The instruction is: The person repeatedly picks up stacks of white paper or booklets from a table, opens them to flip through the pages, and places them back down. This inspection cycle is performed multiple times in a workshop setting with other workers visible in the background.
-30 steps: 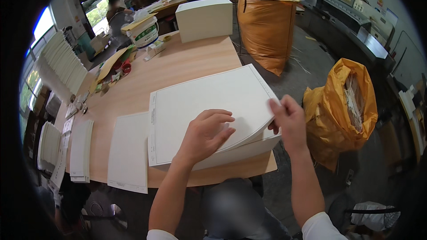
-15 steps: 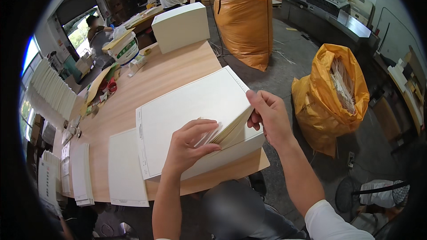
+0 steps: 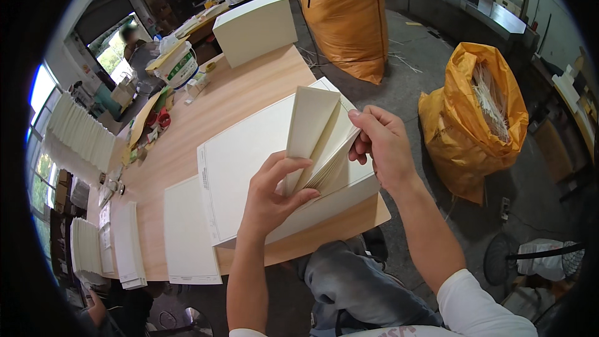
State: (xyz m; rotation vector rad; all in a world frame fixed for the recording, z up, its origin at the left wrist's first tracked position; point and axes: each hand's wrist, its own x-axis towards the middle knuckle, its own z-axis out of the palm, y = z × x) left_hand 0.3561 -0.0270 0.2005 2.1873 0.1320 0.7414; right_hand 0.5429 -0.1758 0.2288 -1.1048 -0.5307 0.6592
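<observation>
A thick stack of white printed sheets (image 3: 240, 168) lies in front of me at the table's near right edge. Several of its top sheets (image 3: 310, 118) are lifted and bent over, their edges fanned apart. My left hand (image 3: 269, 190) grips the folded-over part between thumb and fingers, above the stack. At the far right corner my right hand (image 3: 388, 146) pinches the sheets' edge between thumb and curled fingers. A single white printed sheet or thin pile (image 3: 190, 231) lies just left of the stack.
The wooden table (image 3: 168, 162) carries narrow paper piles (image 3: 129, 243), a white bucket (image 3: 180, 68) and a tall white block of paper (image 3: 257, 30). Orange sacks (image 3: 346, 25) of paper strips stand beyond and right; another sack (image 3: 462, 131) is nearer. A fan (image 3: 499, 259) is lower right. Other people work behind.
The lifted sheets have been bent up and over to the left, so a broad folded flap now stands above the left hand. Both hands keep hold; the whole view has shifted slightly.
</observation>
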